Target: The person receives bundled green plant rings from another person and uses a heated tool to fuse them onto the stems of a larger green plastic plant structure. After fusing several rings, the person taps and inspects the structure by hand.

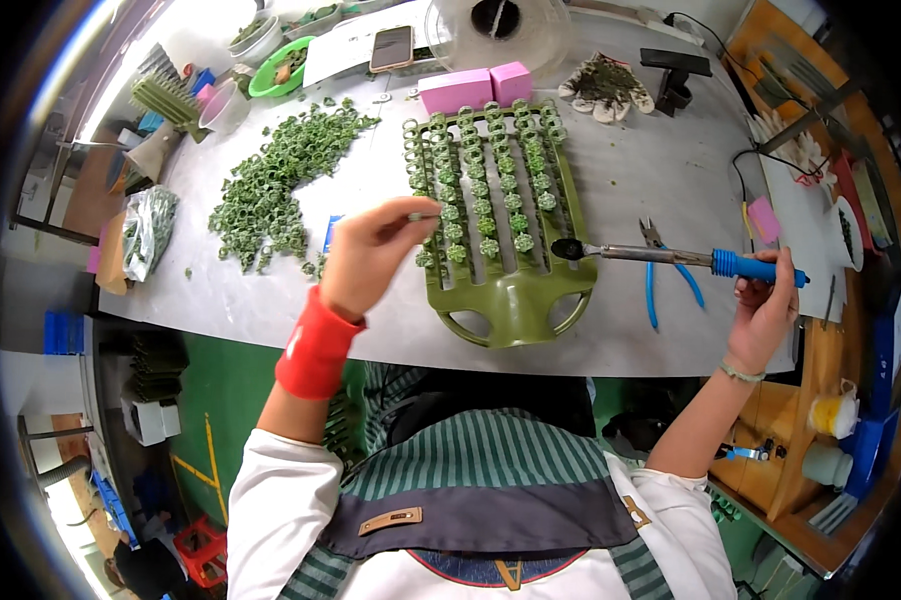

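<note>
An olive-green plastic rack (pixel 511 299) lies on the table in front of me, holding several rows of small green succulent-like rosettes (pixel 456 253). My left hand (pixel 370 258) is at the rack's left edge, thumb and fingers pinched together on a tiny pale green piece, hard to make out. A soldering iron (pixel 660 255) with a blue handle is gripped in my right hand (pixel 760 312), right of the rack. Its dark, blunt tip points left, over the rack's lower right part. To the left spreads a pile of loose green rosettes (pixel 275 190).
Blue-handled pliers (pixel 654 262) lie beneath the iron's shaft. Behind the rack are pink blocks (pixel 457 92), a phone (pixel 392 47) and a soiled glove (pixel 607 88). A black stand (pixel 674 78) is at the back right. A plastic bag (pixel 150 232) sits far left.
</note>
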The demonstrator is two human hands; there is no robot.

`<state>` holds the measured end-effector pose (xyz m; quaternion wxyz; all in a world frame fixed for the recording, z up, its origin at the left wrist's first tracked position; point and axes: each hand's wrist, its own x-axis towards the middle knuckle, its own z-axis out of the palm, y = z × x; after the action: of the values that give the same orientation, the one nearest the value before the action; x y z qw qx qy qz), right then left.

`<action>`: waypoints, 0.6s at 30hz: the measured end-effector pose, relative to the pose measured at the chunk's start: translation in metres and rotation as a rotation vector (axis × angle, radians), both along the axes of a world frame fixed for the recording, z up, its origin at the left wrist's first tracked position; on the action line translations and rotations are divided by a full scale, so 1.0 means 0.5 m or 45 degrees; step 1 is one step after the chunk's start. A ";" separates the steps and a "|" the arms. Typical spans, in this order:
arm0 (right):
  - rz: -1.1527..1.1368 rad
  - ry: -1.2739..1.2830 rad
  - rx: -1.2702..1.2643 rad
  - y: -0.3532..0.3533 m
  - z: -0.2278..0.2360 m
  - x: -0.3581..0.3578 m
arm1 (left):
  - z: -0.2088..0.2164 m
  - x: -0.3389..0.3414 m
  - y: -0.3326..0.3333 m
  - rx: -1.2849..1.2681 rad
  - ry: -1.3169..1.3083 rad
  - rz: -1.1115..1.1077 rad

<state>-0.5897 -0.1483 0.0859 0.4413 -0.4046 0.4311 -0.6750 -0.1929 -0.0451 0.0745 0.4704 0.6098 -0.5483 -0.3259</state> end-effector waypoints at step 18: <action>0.043 -0.144 0.006 -0.026 -0.051 0.029 | -0.066 -0.202 -0.127 -0.464 -0.967 -0.048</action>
<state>-0.5752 -0.1612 0.0603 0.4773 -0.3719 0.4001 -0.6883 -0.2937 -0.1086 0.0416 0.3289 0.5834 -0.7425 0.0157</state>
